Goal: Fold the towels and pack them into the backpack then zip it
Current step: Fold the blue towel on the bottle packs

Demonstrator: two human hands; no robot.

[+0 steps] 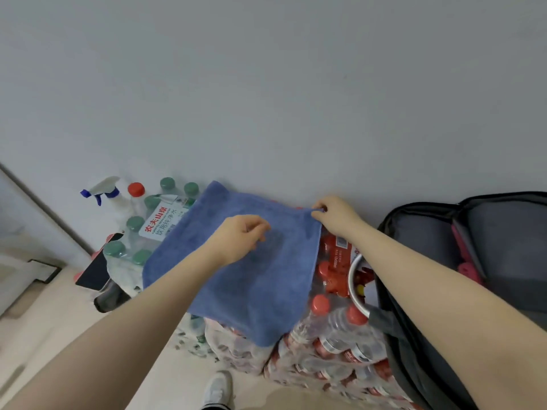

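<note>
While one blue towel [254,273] lies flat, right hand [337,216] fingers pinch its corner.

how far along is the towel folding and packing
Done: something pink already sits in the open backpack, possibly a towel. In hand: the blue towel lies spread over the bottle packs, right hand pinching its far corner, left hand above its middle. Left: folding, packing, zipping.

One blue towel [236,270], one backpack [503,247], one spray bottle [109,190], two hands [239,241]
</note>
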